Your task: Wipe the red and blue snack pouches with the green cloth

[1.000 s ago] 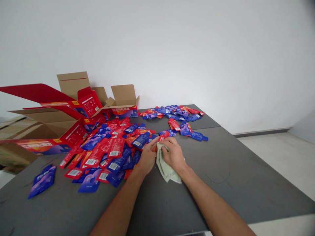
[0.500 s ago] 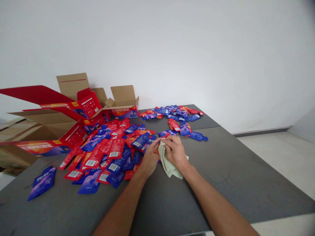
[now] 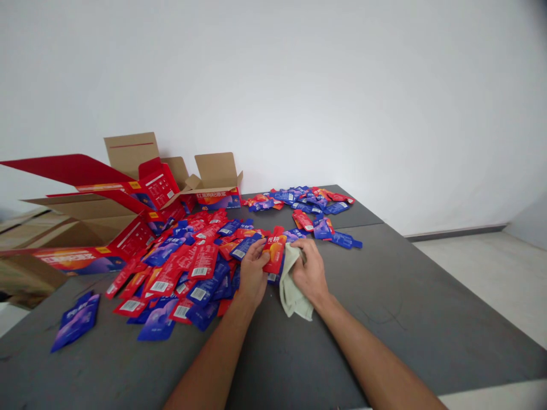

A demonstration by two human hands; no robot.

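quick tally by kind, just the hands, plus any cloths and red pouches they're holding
Hands: 2, the left hand and the right hand
Cloths: 1, the pale green cloth
Red pouches: 1, the held red pouch
Total: 4

Glossy plastic-looking pouch (image 3: pixel 274 251), soft cloth (image 3: pixel 294 289), matt grey tabletop (image 3: pixel 367 290)

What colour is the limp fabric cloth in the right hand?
The limp fabric cloth is pale green; head view.
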